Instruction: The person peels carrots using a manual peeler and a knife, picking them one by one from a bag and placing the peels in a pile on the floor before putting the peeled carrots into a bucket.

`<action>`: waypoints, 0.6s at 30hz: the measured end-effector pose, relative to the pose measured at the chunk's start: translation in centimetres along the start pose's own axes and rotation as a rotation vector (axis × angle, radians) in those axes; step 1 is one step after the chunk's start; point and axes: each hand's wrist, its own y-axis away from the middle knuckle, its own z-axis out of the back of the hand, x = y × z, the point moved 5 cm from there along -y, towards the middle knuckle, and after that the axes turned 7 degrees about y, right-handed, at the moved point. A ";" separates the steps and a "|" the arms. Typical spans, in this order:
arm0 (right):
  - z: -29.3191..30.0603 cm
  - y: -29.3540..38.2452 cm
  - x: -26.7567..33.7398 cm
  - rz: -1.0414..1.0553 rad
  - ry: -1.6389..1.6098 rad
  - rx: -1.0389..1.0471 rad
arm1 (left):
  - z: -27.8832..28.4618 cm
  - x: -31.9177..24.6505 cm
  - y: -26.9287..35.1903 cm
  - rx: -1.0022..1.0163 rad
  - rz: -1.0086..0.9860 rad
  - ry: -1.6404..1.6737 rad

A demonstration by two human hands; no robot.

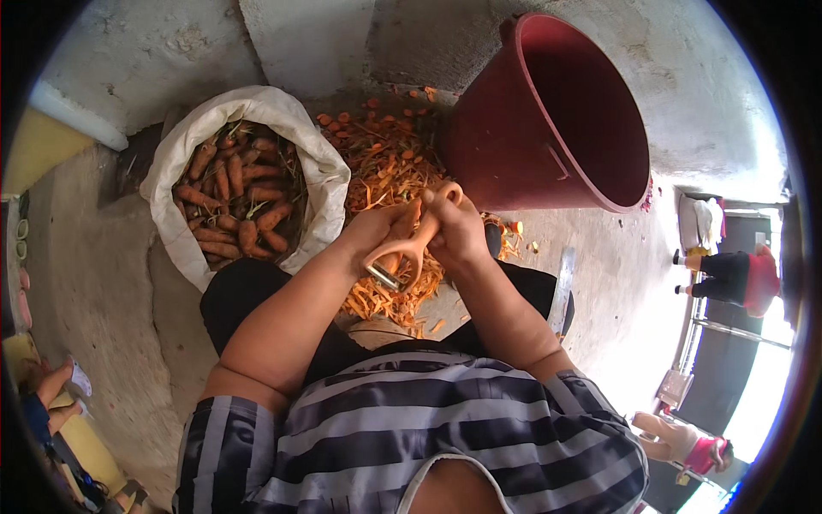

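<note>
My left hand (379,226) is closed around a carrot (406,221), partly hidden by its fingers and by the tool in front. My right hand (457,231) grips the handle of an orange Y-shaped vegetable peeler (420,247), its metal blade low and to the left, over the carrot's lower part. Beyond the hands and beneath them lies a heap of carrot peelings (385,173), with cut carrot ends among them. On the left, a white woven sack (327,164) with a rolled rim holds many unpeeled carrots (234,177).
A large dark red plastic bin (488,141) leans at the upper right by the concrete wall (314,38). A flat metal blade (562,283) lies by my right knee. Other people stand at the far right; another person's legs show at the lower left.
</note>
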 end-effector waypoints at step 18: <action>5.2 -3.2 0.8 0.058 -0.019 -0.283 | -3.7 -0.4 2.5 0.139 -0.040 -0.325</action>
